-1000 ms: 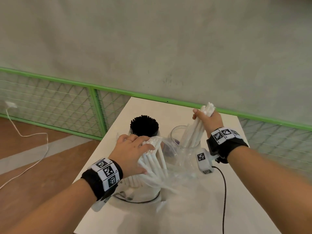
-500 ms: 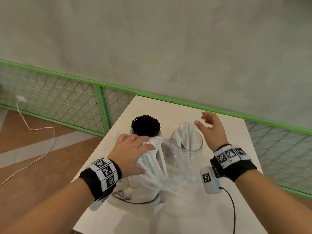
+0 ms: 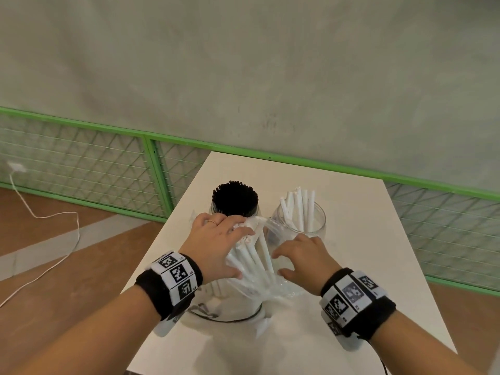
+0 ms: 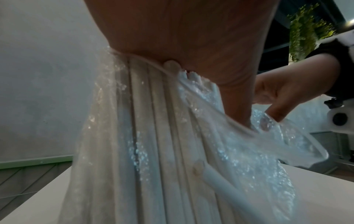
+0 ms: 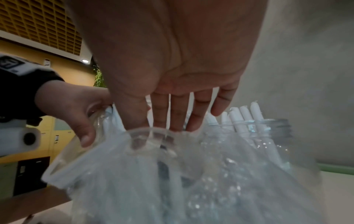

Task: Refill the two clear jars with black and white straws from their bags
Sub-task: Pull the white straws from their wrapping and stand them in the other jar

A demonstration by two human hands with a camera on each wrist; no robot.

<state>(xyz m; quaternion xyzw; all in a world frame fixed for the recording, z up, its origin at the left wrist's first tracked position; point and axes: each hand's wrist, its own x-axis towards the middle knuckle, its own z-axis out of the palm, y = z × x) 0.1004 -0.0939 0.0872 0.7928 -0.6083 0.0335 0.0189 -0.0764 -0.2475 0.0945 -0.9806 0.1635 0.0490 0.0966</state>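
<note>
A clear bag (image 3: 259, 282) of white straws (image 3: 251, 255) stands on the table in front of two jars. My left hand (image 3: 238, 239) grips the bag's top and the straw ends from above; the left wrist view shows the straws (image 4: 162, 121) under my palm. My right hand (image 3: 295, 255) reaches into the bag's open mouth (image 5: 118, 145) with its fingers (image 5: 176, 112) straight and holds nothing. Behind it, the right clear jar (image 3: 318, 220) holds several white straws (image 3: 300, 209). The left jar is packed with black straws (image 3: 234, 198).
The white table (image 3: 359, 239) is narrow, with its left edge close to my left wrist. A black cable (image 3: 230, 319) lies under the bag. A green-framed mesh fence (image 3: 151, 169) runs behind, and a white cord (image 3: 54, 239) trails on the wooden floor at left.
My right hand let go of a bunch of white straws into the right jar, then came back and down to the bag's mouth. My left hand kept its grip.
</note>
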